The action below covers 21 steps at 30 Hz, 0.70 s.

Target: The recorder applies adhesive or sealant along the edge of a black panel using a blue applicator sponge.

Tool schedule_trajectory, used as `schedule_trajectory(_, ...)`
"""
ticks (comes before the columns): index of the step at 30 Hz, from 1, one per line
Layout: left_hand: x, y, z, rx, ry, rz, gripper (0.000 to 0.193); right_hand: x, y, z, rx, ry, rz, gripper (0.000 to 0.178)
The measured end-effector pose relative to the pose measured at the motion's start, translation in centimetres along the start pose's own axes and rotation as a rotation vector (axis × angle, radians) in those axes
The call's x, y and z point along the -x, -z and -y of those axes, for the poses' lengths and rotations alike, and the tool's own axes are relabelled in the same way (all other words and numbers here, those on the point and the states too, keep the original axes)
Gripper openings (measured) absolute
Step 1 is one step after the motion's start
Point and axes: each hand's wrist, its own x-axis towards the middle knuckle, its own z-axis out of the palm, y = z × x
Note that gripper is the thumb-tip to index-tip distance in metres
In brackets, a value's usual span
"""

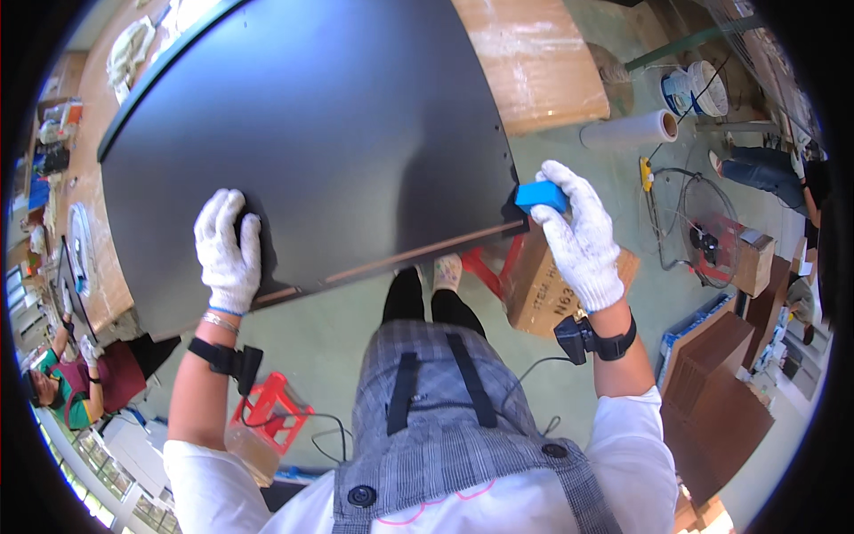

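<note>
A large dark grey panel (311, 116) lies in front of me, with a narrow brownish strip (418, 254) running along its near edge. My left hand (227, 254), in a white knit glove, rests on the panel near its left front edge, fingers laid out and thumb apart. At the near right corner, my gloved right hand (585, 240) grips a small bright blue block (541, 197) between thumb and fingers. The block is right beside the panel's edge; whether it touches cannot be made out. Small dark holes dot the panel's right edge.
A cardboard box (531, 289) stands below my right hand. Beyond are a film-wrapped board (543, 67), a clear film roll (625, 131), a bucket (707, 89) and a fan (705, 240). A red stool (274, 411) stands lower left. A co-worker (102, 383) is at the far left.
</note>
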Motion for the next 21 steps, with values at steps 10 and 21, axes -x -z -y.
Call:
schedule_trajectory(10,0.4,-0.4,0.8,-0.067,0.048,0.034,0.032,6.8,-0.5,1.5,0.344,0.255,-0.118,0.054)
schedule_trajectory(21,0.5,-0.7,0.8,-0.053,0.049,0.004,0.031,6.5,-8.0,2.2,0.335,0.523,-0.107,0.042)
